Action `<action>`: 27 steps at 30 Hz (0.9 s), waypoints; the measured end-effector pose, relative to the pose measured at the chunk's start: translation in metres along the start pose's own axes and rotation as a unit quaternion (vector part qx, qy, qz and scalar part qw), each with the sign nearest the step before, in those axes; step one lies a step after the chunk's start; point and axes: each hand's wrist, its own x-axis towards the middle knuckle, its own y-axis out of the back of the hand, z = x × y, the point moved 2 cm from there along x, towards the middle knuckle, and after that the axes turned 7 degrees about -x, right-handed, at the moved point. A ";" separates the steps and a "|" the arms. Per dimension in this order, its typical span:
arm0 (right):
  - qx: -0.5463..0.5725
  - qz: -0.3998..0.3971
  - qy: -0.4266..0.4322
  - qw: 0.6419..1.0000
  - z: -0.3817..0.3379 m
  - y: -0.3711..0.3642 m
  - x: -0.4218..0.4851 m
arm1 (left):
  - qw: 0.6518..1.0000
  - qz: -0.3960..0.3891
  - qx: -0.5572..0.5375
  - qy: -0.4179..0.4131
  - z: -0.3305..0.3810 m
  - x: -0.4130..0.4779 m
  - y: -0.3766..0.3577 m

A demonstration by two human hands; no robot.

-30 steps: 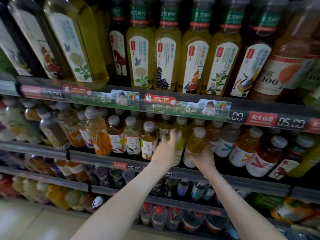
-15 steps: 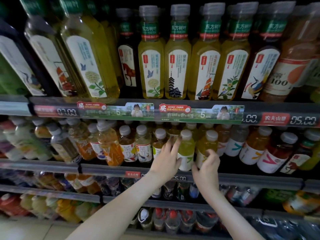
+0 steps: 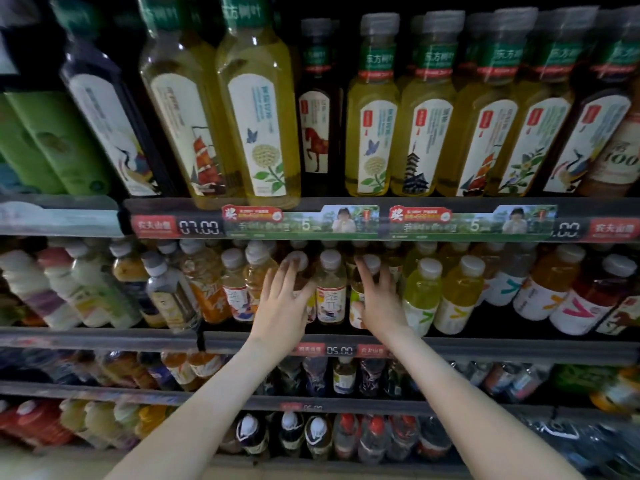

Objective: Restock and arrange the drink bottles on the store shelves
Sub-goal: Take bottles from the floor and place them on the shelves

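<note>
The middle shelf holds rows of small white-capped drink bottles. My left hand reaches in with straight fingers laid against a tea bottle; only its cap and shoulder show. My right hand lies spread over the front of another tea bottle, with the thumb at the bottle's left side. One tea bottle with a white label stands upright between the two hands. Two yellow-green bottles stand just right of my right hand.
Tall tea bottles line the upper shelf above a price rail. Orange and red drinks fill the middle shelf's right, milky bottles its left. Lower shelves hold more bottles. A pale floor strip shows at bottom left.
Both hands have shifted left along the middle shelf, from the yellow-green bottles to the tea bottles. The view has moved closer and tilted up.
</note>
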 end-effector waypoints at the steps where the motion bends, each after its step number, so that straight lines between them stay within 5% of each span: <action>1: -0.001 -0.011 -0.008 1.000 0.000 -0.001 0.003 | 1.000 -0.004 -0.001 0.012 -0.006 -0.002 -0.001; 12: -0.008 -0.005 -0.089 0.996 0.018 -0.003 0.004 | 0.998 -0.051 -0.020 0.026 -0.029 -0.013 -0.013; 27: 0.028 -0.075 -0.002 0.997 0.016 -0.004 0.018 | 0.995 -0.065 -0.055 0.060 0.014 0.017 -0.013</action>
